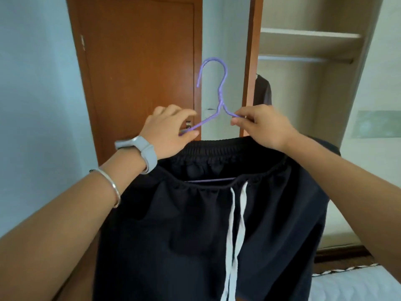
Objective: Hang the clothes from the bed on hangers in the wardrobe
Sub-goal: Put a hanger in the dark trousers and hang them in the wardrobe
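Note:
A purple wire hanger (220,92) is held up in front of me, hook upward. Black drawstring shorts (195,224) hang from it, the waistband draped over its lower bar, white cords dangling. My left hand (171,131) pinches the hanger's left shoulder. My right hand (262,124) pinches the right shoulder. Behind them, the open wardrobe (310,40) shows a rail (290,59) with one dark garment (262,90) hanging at its left end.
A brown wooden door (138,68) stands at the left behind the hanger. The wardrobe's brown door edge (251,61) rises just right of the hook. A corner of the bed (355,283) shows at the bottom right.

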`<move>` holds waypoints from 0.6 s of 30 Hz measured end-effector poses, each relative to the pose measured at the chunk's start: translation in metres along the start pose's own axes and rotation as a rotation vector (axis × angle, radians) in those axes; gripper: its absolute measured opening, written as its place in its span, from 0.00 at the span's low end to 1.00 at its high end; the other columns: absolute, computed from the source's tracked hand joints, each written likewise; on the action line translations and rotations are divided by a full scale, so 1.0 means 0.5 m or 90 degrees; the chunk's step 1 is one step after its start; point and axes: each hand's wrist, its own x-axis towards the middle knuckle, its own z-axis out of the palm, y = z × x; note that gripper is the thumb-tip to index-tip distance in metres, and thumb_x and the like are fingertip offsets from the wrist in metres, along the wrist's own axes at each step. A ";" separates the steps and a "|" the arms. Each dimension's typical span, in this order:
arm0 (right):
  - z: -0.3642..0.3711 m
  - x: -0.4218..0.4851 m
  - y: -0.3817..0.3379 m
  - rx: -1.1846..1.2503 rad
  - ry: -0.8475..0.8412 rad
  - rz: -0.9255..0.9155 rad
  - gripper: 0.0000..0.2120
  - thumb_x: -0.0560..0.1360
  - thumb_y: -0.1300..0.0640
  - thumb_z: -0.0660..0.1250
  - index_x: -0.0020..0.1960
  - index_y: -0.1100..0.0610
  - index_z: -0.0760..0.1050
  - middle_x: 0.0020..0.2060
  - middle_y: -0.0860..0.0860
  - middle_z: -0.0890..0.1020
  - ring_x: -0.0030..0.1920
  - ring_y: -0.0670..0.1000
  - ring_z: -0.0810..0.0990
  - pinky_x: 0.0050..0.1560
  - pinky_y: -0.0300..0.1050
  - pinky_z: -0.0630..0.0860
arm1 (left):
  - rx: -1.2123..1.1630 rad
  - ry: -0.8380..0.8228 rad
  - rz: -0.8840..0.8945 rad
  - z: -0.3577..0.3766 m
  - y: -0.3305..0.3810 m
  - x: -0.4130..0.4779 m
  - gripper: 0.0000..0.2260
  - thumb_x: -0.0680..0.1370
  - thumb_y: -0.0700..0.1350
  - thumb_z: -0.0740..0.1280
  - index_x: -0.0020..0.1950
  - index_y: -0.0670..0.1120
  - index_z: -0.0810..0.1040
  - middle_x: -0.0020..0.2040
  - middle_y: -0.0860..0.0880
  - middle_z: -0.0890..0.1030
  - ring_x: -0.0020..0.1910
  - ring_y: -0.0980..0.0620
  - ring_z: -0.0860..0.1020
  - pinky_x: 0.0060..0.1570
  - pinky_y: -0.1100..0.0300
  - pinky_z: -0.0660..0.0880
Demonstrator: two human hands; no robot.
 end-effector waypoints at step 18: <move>0.135 0.164 0.168 -0.103 0.094 0.203 0.14 0.79 0.53 0.57 0.62 0.45 0.75 0.24 0.26 0.72 0.29 0.36 0.71 0.43 0.40 0.66 | -0.267 -0.059 0.095 0.299 -0.197 0.410 0.10 0.78 0.48 0.60 0.46 0.46 0.79 0.45 0.37 0.77 0.44 0.46 0.72 0.39 0.60 0.61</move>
